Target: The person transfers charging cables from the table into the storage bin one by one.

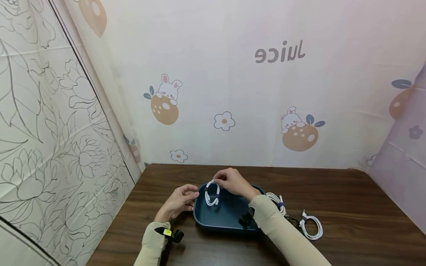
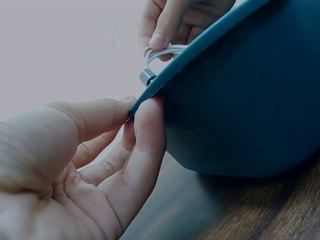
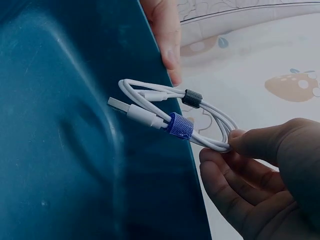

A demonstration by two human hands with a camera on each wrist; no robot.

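Observation:
A coiled white USB cable (image 3: pixel 215 117) dangles from my right hand (image 1: pixel 234 181), pinched between thumb and fingers. Two wraps bind the coil, a blue one (image 3: pixel 180 125) and a dark grey one (image 3: pixel 192 98). Its metal USB plug (image 3: pixel 119 105) points into the dark blue tray (image 1: pixel 221 224). In the head view the coil hangs over the tray's left part. My left hand (image 1: pixel 179 202) pinches the tray's left rim, thumb on one side and fingers on the other, as the left wrist view (image 2: pixel 135 150) shows close up.
Right of the tray, partly behind my right forearm, lies another white cable coil (image 1: pixel 279 202). Further right is a white coil with a plug (image 1: pixel 312 226), and a black cable (image 1: pixel 293 221) sits between them. A printed curtain (image 1: pixel 226 81) hangs behind the wooden table (image 1: pixel 332 192).

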